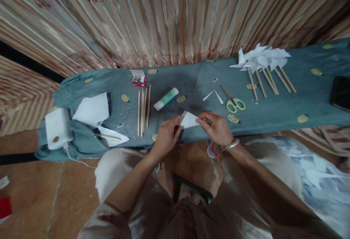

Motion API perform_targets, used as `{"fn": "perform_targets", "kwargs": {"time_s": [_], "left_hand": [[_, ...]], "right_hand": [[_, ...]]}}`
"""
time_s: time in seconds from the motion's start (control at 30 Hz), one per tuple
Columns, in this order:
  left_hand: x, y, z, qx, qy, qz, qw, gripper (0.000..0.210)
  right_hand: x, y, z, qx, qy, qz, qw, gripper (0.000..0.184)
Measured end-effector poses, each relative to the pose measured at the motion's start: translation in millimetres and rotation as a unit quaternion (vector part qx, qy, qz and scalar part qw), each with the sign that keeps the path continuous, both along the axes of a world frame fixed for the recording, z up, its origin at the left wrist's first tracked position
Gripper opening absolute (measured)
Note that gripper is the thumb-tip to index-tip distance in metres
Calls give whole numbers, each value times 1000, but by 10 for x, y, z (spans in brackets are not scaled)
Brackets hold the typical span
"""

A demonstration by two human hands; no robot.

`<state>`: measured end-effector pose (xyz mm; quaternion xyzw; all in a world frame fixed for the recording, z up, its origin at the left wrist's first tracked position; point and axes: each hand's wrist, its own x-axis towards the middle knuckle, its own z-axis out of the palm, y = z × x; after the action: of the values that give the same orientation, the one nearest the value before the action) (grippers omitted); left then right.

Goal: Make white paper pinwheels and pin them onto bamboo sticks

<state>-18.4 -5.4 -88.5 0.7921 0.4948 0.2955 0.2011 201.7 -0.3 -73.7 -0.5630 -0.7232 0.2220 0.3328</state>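
Observation:
A small folded piece of white paper (189, 120) is pinched between both hands over the front edge of the cloth-covered table. My left hand (167, 133) grips its left corner, thumb and fingers pressed together. At its right corner, my right hand (216, 126) pinches the paper; a silvery bangle circles that wrist. Just beyond the hands lies a glue stick (166, 98). Green-handled scissors (232, 100) rest beyond my right hand, beside two thin paper strips (213, 95). Several wooden sticks (143, 111) lie to the left of the glue stick.
Paper pinwheels (259, 59) on sticks lie at the back right. An open small red box (139, 78) holds metal bits. Stacked white paper (92, 109), a pen (107, 137) and a white plugged-in device (58, 129) occupy the left. A dark phone (340, 93) sits far right.

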Motion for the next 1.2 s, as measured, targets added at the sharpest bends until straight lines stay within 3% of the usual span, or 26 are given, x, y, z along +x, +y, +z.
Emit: {"fn": "perform_targets", "kwargs": {"time_s": [0.2,0.43,0.8,1.2], "left_hand": [[-20,26,9,-5,11,6,1000,34],[-20,45,13,-8,32,5,999,33],[-1,65,43,-16,66,11,998,30],[14,89,30,-24,65,27,997,31]], "right_hand": [[-36,37,-63,32,-23,-12,999,26],[-40,76,-140,41,-43,-15,998,18],[-93,126,-144,52,-60,-19,997,31],[-146,109,-114,49,-70,-34,996,25]]}}
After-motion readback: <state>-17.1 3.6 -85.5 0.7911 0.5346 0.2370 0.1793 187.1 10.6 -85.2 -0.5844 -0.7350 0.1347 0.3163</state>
